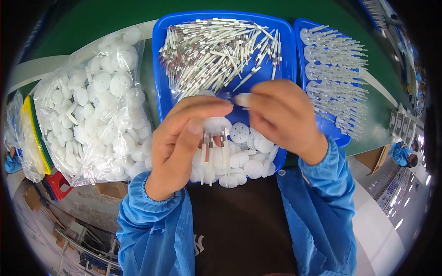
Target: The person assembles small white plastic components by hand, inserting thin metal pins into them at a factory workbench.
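In front of my chest, my left hand (172,142) holds a white disc (217,125) between thumb and fingers. Several thin white sticks (225,156) with metal-coloured bands hang down from that disc. My right hand (287,117), just beside it, pinches a white stick-like piece (242,100), its end toward the left fingertips; the rest of the piece is hidden by the fingers. Both hands are above a blue tray (157,41). A pile of white sticks (202,57) with dark and red tips fills its far part, and loose white discs with small holes (254,168) lie in the near part.
On the left, a clear plastic bag (92,115) bulges with white discs. Another blue tray (341,137) at the right holds rows of discs fitted with sticks (334,73). A red stool-like object (59,185) is below the bag. The table surface (110,14) is green.
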Available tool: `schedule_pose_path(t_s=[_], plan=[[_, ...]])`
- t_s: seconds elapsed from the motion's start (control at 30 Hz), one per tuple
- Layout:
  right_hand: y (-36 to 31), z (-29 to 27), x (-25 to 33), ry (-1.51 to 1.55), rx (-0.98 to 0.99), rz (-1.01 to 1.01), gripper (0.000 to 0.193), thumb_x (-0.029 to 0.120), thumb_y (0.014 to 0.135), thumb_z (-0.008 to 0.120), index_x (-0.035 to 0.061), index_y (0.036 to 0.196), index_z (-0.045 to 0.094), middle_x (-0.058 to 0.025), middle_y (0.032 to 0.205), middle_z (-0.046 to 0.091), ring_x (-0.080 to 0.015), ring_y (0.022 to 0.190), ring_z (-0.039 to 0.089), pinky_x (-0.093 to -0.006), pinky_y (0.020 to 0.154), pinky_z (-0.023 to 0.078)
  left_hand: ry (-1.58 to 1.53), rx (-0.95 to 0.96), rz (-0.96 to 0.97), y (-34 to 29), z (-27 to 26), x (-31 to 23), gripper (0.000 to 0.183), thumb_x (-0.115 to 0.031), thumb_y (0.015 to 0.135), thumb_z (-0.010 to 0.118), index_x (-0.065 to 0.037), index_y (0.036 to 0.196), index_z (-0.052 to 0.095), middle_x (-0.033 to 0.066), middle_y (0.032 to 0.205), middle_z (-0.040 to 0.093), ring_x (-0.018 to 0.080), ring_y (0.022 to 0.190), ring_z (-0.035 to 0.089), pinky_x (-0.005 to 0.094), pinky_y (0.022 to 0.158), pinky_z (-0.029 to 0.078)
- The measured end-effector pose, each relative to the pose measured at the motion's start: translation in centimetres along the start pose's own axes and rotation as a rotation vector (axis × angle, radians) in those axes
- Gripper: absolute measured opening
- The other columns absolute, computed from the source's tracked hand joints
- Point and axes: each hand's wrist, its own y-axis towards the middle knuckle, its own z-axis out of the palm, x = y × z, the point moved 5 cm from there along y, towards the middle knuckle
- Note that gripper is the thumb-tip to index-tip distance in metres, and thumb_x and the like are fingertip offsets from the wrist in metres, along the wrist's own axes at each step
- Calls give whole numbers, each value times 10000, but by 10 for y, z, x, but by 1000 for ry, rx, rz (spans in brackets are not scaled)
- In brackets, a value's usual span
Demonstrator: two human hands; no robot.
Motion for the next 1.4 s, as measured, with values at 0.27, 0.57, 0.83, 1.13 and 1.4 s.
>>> schedule_pose_path(t_s=[0.27,0.57,0.83,1.13,1.4], plan=[[-35,-13,12,894,-449,602,215,-48,854,881,5,1001,733,-103,960,775,-162,819,754,-277,720,590,188,102,33,5,16,-6,642,142,874,594,-52,1485,641,97,1212,606,149,1044,647,233,766,581],[-34,-23,18,392,-174,494,305,-14,792,885,48,1081,811,-74,765,738,-187,616,710,-279,565,535,92,-97,46,5,16,1,406,97,967,644,-32,1349,692,92,1235,685,150,1082,716,239,804,604],[-36,-12,22,515,-185,603,320,-6,829,872,33,1138,798,-49,646,661,-138,516,623,-266,491,460,299,-110,171,7,14,-4,378,89,924,701,-39,1278,736,99,1250,691,157,1054,717,242,746,607],[-27,-9,26,143,-172,565,210,152,826,918,84,953,765,-24,634,659,-188,502,630,-324,479,443,448,-84,166,8,21,-5,387,77,916,731,-43,1284,741,136,1216,783,196,985,756,265,695,609],[-11,-11,36,-170,-137,433,185,156,819,886,79,948,777,-40,770,743,-207,634,698,-332,589,483,641,-93,209,9,19,-5,355,41,928,753,-37,1274,746,148,1002,796,246,781,767,324,656,608]])
